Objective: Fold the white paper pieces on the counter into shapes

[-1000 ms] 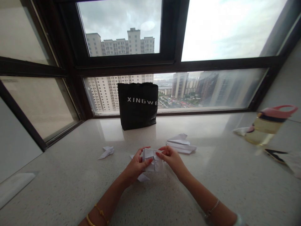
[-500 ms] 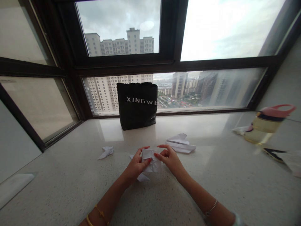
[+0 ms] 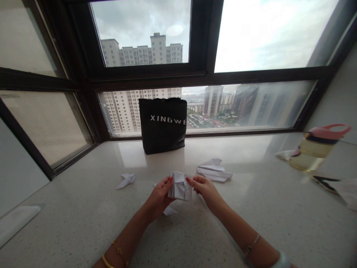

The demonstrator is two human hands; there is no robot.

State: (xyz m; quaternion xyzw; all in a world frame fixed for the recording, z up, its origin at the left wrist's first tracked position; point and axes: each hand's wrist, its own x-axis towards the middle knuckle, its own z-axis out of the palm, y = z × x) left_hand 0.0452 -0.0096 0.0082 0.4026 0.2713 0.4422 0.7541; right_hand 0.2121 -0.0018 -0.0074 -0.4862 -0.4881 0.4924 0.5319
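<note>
Both hands hold a folded white paper piece just above the speckled stone counter. My left hand pinches its left edge and my right hand pinches its right edge, fingers closed on the paper. The piece stands nearly upright between my fingertips. A small white paper scrap lies on the counter under my left hand.
A black bag lettered XINGWE stands by the window. A small folded paper lies to the left and a stack of folded papers to the right. A pink-lidded bottle and dark items sit at the far right.
The paper piece has been raised and tipped upright between my hands. My fingers have shifted from its top to its side edges.
</note>
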